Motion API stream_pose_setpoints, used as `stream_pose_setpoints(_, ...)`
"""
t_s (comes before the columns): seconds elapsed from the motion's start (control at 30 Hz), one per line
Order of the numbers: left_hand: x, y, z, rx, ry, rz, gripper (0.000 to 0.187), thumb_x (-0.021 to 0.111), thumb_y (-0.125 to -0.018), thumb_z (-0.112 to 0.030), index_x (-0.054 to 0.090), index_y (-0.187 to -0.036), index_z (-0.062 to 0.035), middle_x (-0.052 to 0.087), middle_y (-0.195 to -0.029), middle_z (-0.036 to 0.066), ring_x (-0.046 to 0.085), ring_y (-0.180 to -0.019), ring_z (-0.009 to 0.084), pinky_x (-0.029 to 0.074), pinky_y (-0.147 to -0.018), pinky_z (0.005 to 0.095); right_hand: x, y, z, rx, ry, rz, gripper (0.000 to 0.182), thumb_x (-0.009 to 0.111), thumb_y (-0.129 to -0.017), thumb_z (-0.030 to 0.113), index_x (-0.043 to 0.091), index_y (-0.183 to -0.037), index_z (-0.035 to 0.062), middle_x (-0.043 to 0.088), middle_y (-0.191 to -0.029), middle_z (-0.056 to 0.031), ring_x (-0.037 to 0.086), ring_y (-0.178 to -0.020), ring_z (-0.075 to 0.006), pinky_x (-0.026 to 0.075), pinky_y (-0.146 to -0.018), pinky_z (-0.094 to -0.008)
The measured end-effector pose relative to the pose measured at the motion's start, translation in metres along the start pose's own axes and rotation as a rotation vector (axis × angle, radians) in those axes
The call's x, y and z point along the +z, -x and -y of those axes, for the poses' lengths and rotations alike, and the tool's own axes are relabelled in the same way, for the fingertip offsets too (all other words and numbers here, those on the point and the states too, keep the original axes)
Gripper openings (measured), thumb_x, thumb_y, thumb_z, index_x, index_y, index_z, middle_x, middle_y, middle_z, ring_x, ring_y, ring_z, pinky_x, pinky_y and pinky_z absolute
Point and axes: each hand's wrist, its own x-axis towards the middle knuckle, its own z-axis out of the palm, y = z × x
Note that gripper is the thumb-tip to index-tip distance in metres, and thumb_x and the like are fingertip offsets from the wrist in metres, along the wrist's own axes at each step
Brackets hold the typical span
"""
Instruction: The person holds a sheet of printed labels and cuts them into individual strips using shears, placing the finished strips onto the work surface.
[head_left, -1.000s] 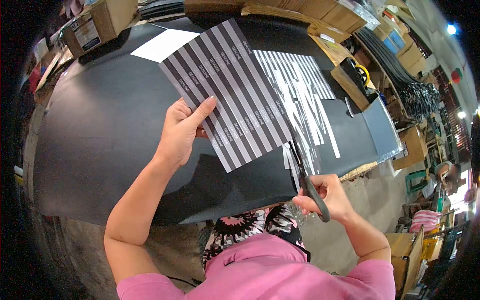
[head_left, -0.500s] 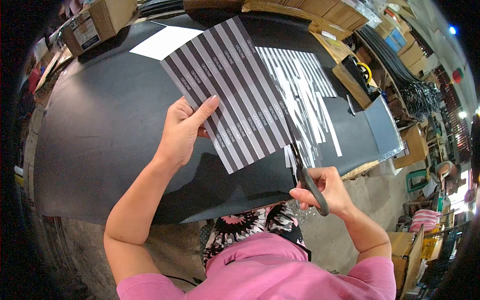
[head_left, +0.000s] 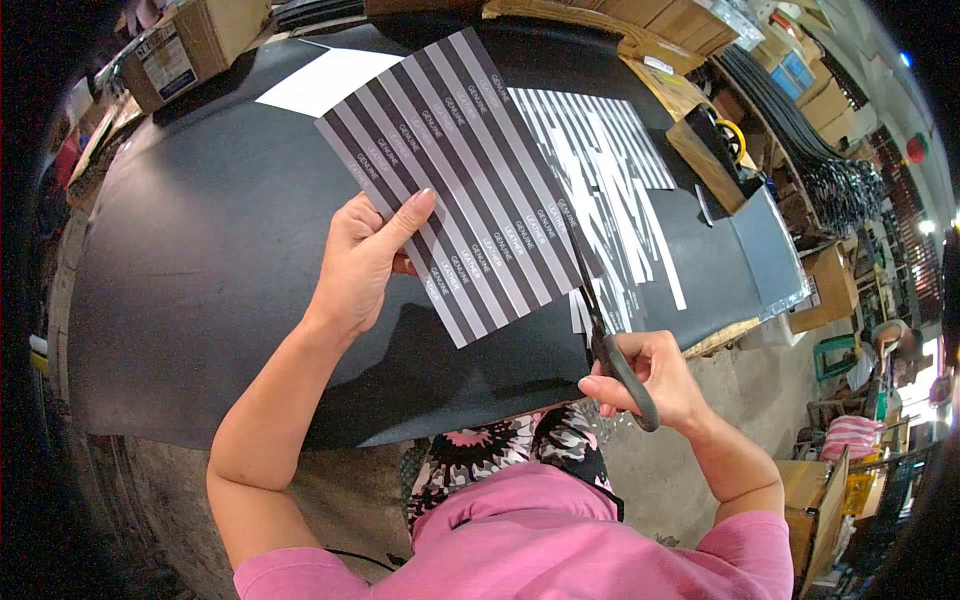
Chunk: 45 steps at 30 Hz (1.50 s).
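My left hand (head_left: 372, 255) pinches the lower left edge of a striped sheet (head_left: 460, 180) printed "GENUINE LEATHER", thumb on top, and holds it tilted above the black table surface (head_left: 190, 270). Black-handled scissors (head_left: 625, 375) are in my right hand (head_left: 655, 380), their blades at the sheet's right edge. Just beyond the blades lies a loose pile of cut white strips (head_left: 625, 215), partly on another striped sheet (head_left: 590, 110).
A white sheet (head_left: 325, 82) lies at the back left, near a cardboard box (head_left: 180, 55). At the right are a holder with yellow tape (head_left: 733, 140) and a bundle of black strips (head_left: 790, 130). Another person (head_left: 890, 340) is far right.
The view has shifted very slightly. My hands, the striped sheet and the scissors keep nearly the same positions.
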Motion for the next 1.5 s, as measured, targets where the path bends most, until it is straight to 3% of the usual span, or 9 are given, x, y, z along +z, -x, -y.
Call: stream_pose_setpoints(1.5,-0.0043,-0.0032,0.0032,-0.026,0.041,0.031,0.021,0.055,-0.090,-0.022,0.055,-0.096,-0.0025,0.066,-0.082,0.011,0.066,-0.064,0.0118,0.057,-0.051,0.0221,-0.0013,0.0001,-0.0020,0.001,0.032,-0.084,0.033,0.075,-0.075,0.020,0.055,-0.057,0.0018,0.052,-0.046,-0.0020,0.052,-0.039,-0.0067,0.034,-0.034,-0.0201)
